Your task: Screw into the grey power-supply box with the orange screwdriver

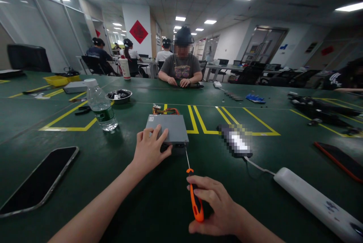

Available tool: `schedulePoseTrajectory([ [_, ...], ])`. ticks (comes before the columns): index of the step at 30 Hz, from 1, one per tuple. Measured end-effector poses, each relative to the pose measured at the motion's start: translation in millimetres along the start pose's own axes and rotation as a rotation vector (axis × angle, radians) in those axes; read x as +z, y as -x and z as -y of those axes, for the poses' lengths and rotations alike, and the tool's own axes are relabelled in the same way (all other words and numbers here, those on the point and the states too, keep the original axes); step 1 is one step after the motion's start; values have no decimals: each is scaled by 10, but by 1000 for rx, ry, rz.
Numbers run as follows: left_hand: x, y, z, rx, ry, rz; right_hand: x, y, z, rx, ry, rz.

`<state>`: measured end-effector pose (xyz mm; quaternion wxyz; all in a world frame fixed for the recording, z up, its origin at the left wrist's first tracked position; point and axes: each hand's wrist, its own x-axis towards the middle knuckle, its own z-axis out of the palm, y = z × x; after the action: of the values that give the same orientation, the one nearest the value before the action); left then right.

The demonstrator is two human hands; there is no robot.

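Note:
A grey metal box (170,126) with coloured wires at its far end lies on the green table (119,194). My left hand (149,148) rests on its near left corner, fingers spread over the top and thumb at the front face. My right hand (217,207) is closed round the orange and black handle of a screwdriver (193,193). The screwdriver's thin shaft points away from me and its tip meets the box's near right corner.
A water bottle (101,105) and a metal bowl (119,95) stand to the left. A phone (38,181) lies near left, a white power strip (314,201) near right, another phone (338,161) far right. A person (181,67) sits opposite; others sit behind.

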<state>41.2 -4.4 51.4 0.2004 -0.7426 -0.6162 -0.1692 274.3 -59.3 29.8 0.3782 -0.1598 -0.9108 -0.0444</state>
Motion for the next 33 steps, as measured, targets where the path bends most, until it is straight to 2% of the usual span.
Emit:
schedulePoseTrajectory([
  [5,2,3,6,3,6,-1,-8,-14,8,-41,5,145],
  [8,6,6,9,6,-1,2,-7,-33,6,-51,37,79],
  [12,7,7,11,10,-7,4,30,13,5,21,0,-19],
  [16,8,7,13,11,-6,5,14,66,0,55,-56,54],
  [20,6,7,13,6,6,2,-54,69,-15,5,30,158],
  [27,-16,5,5,-4,24,15,-13,140,-44,58,-9,8],
  [30,-19,4,6,-8,33,20,-30,157,-35,82,-33,67],
  [33,-20,2,6,-8,34,24,-79,146,-25,35,33,145],
])
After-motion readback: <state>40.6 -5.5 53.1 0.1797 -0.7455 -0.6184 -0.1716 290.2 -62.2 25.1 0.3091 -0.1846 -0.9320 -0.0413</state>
